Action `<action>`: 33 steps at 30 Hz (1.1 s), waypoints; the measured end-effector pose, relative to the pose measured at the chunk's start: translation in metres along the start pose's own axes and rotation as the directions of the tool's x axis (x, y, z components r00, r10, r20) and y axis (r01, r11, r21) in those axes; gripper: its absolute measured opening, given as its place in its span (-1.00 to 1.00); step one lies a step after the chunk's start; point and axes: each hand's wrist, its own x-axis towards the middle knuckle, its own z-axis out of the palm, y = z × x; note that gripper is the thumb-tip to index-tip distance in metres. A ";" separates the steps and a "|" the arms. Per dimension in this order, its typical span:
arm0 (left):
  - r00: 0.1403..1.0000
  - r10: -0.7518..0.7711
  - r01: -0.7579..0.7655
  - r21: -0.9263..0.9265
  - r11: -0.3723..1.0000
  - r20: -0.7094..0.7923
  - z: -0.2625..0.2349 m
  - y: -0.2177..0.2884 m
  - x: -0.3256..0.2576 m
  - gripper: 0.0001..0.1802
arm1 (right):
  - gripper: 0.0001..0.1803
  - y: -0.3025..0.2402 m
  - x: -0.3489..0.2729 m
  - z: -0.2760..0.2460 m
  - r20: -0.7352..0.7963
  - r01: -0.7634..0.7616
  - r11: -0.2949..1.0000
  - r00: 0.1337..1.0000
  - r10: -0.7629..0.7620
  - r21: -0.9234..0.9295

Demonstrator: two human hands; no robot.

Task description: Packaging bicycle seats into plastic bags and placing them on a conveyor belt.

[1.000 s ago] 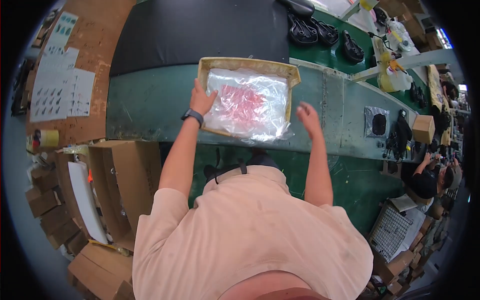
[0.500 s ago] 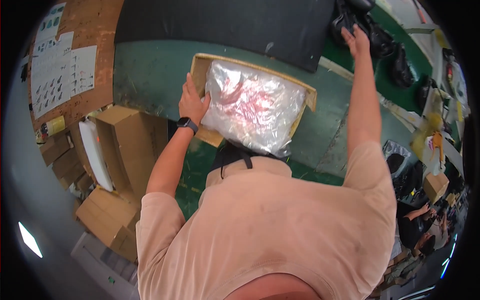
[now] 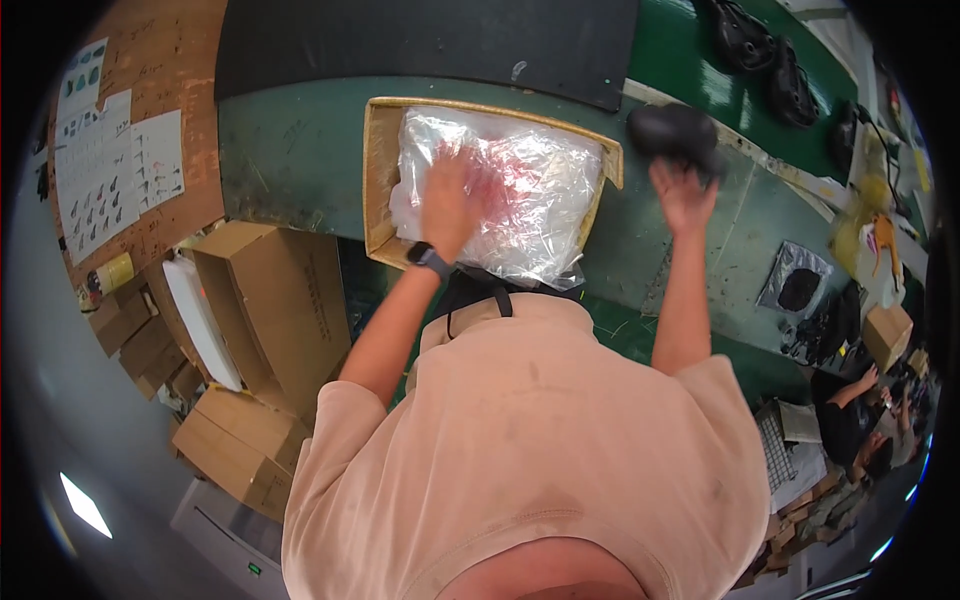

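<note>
A shallow cardboard box [image 3: 380, 170] lies on the green workbench [image 3: 290, 150], lined with a crinkled clear plastic bag [image 3: 540, 200] that shows red inside. My left hand [image 3: 452, 195], with a dark watch at the wrist, presses flat on the plastic in the box. To the right of the box, my right hand [image 3: 682, 190] is raised and grips a black bicycle saddle [image 3: 672, 130] from below, just past the box's far right corner.
A black mat [image 3: 420, 40] covers the bench behind the box. More black saddles [image 3: 770, 60] lie at the far right. Open cardboard cartons [image 3: 270, 300] stand on the floor at my left. Another person [image 3: 850, 420] sits at the lower right.
My right hand has come back from the saddles at the far right, now holding one beside the box. My left hand has shifted from the box's left edge onto the plastic.
</note>
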 end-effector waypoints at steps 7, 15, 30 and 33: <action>0.820 0.103 -0.210 0.129 0.969 0.563 0.092 0.042 -0.054 0.09 | -0.27 0.073 -0.237 -0.033 -0.604 -0.273 0.947 0.789 0.117 -0.173; 0.856 0.395 -0.473 0.197 0.859 0.334 0.093 -0.015 0.002 -0.22 | 0.09 0.147 -0.243 -0.022 -0.081 -0.415 -0.435 0.791 -0.607 -0.799; 0.854 0.315 -0.216 -0.270 0.938 0.413 0.142 0.072 -0.010 -0.66 | -0.40 0.218 -0.359 0.074 -0.678 -0.163 0.965 0.687 0.261 0.207; 0.896 0.404 -0.396 -0.081 0.915 0.183 0.120 0.061 -0.015 -0.74 | -0.42 0.224 -0.370 0.049 -0.815 -0.318 0.946 0.564 0.132 -0.067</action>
